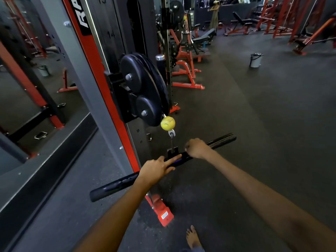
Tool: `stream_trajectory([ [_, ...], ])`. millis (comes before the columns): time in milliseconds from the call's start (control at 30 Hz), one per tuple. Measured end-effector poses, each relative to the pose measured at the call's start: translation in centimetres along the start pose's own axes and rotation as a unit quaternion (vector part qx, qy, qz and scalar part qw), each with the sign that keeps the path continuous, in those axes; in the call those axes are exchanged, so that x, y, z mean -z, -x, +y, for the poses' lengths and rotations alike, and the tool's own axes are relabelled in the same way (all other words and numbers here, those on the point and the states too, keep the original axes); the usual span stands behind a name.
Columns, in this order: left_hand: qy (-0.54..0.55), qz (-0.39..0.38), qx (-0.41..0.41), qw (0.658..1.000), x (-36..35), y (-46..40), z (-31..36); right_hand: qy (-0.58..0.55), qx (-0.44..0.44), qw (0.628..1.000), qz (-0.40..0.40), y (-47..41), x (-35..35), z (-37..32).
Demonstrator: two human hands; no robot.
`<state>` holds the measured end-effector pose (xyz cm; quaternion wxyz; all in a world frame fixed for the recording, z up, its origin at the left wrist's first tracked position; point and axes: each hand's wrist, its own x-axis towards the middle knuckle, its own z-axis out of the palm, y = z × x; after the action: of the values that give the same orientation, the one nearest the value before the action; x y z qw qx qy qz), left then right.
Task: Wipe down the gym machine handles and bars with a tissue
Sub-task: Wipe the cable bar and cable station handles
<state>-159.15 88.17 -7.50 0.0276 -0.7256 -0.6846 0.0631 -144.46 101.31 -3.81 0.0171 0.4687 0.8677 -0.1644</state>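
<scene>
Straight black metal cable bar (116, 184), stiff and swinging below the yellow ball (167, 123): left hand (156, 170) holds it, forefinger straight; right hand (197, 148) curls over it, tissue unseen.

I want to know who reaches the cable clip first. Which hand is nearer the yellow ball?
Right. The right hand grips the bar just below-right of the yellow ball; the left hand holds it lower, farther away.
</scene>
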Motion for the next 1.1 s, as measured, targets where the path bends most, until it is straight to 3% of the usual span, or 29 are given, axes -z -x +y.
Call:
stream_trajectory([
  [67, -0.007, -0.004, 0.01, 1.0, -0.1, 0.1, 0.1, -0.048, 0.074, 0.995, 0.05, 2.2, -2.2, -1.3],
  [200, -0.001, -0.005, 0.017, 1.0, -0.1, 0.2, 0.4, -0.083, 0.198, 0.952, 0.217, 5.6, -5.3, 2.3],
  [400, 0.062, 0.036, 0.118, 0.99, 0.8, 0.9, 3.6, -0.225, 0.026, 0.93, 0.288, 8.9, -3.8, 4.7],
  [533, 0.191, 0.119, 0.218, 0.95, 2.9, 2.2, 7.6, -0.211, -0.006, 0.937, 0.278, 10.2, -2.0, 5.0],
  [633, 0.23, 0.106, 0.262, 0.931, 4.9, 2.0, 10.2, -0.171, -0.043, 0.955, 0.24, 10.4, -0.9, 5.4],
  [900, 0.184, -0.028, 0.3, 0.936, 11.3, -2.0, 12.2, -0.159, -0.082, 0.963, 0.203, 8.0, 2.5, 8.4],
  [1000, 0.157, -0.005, 0.294, 0.943, 13.5, -3.4, 13.0, -0.213, -0.065, 0.954, 0.199, 6.1, 4.1, 10.1],
  [1100, 0.199, 0.044, 0.291, 0.935, 13.6, -7.1, 13.8, -0.198, -0.015, 0.96, 0.199, 3.4, 5.3, 11.7],
])
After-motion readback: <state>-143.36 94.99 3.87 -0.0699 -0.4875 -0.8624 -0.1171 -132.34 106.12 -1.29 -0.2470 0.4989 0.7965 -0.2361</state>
